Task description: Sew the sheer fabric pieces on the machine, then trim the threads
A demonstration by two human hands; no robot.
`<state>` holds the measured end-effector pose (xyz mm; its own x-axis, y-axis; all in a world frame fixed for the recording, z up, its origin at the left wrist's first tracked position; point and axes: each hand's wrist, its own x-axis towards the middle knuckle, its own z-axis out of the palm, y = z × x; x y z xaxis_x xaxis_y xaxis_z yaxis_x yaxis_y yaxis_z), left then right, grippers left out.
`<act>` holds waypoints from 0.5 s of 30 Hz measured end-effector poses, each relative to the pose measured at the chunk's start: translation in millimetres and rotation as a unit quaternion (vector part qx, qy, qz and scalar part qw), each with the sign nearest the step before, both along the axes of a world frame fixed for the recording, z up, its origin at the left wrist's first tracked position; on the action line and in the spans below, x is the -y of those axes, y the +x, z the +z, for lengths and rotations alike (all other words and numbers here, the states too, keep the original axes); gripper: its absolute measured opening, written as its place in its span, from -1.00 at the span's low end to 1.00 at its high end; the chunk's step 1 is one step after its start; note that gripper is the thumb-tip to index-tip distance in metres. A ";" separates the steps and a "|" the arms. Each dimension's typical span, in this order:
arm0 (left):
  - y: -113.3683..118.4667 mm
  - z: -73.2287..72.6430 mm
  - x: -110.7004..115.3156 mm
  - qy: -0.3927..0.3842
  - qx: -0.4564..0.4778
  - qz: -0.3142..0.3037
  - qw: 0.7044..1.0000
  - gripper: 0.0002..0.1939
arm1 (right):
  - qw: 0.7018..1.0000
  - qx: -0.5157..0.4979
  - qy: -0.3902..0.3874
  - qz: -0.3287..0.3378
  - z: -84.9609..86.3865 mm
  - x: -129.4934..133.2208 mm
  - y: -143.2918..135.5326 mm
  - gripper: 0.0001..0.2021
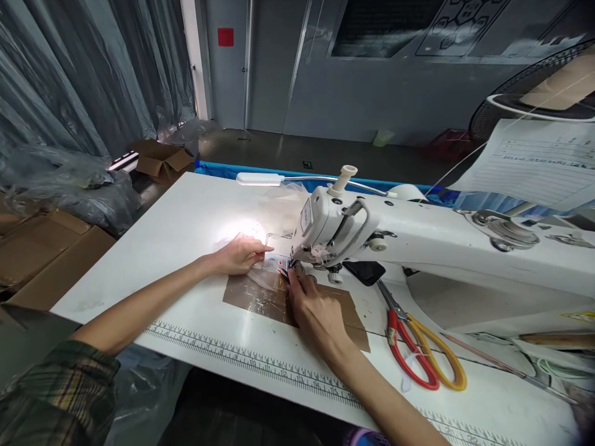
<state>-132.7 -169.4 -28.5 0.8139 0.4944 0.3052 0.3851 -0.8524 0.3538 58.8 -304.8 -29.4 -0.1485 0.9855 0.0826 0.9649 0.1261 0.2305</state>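
Note:
A white sewing machine (400, 232) stands on the white table (186, 235). Thin, sheer white fabric (264, 275) lies at the left of its needle area, partly over a brown sheet (260, 302). My left hand (239, 254) rests on the fabric left of the needle, palm down, with the index finger stretched out. My right hand (318, 310) is just in front of the presser foot, over the brown sheet. Its fingers are bent together around something dark and small that I cannot make out. The machine head and the fingers hide part of the needle area.
Red-handled scissors (409, 350) and yellow-handled scissors (439, 353) lie right of my right hand. A printed ruler (242, 357) runs along the front edge. A white lamp (260, 179) stands behind the fabric. Cardboard boxes (56, 254) are at the left, a fan (493, 93) at the right.

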 end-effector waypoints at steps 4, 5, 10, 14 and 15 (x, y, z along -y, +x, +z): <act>0.6 -4.3 1.4 -0.013 0.019 -0.011 1.000 -0.68 | 1.000 0.002 -0.013 -0.009 4.0 -12.4 -13.1 -0.52; 1.3 -4.3 1.8 -0.008 0.013 -0.009 1.000 -0.68 | 1.000 -0.004 -0.017 -0.010 5.2 -15.1 -15.4 -0.54; 2.9 5.5 13.0 0.076 -0.035 0.047 0.995 -0.70 | 1.000 -0.022 -0.019 0.002 5.4 -15.4 -12.2 -0.57; -3.1 12.6 45.2 0.104 -0.084 0.021 0.991 -0.70 | 0.997 -0.033 0.066 0.016 -2.6 9.9 14.8 -0.62; -6.8 11.8 57.6 0.077 -0.093 -0.007 0.993 -0.71 | 0.994 -0.048 0.101 0.017 -5.5 19.3 24.7 -0.62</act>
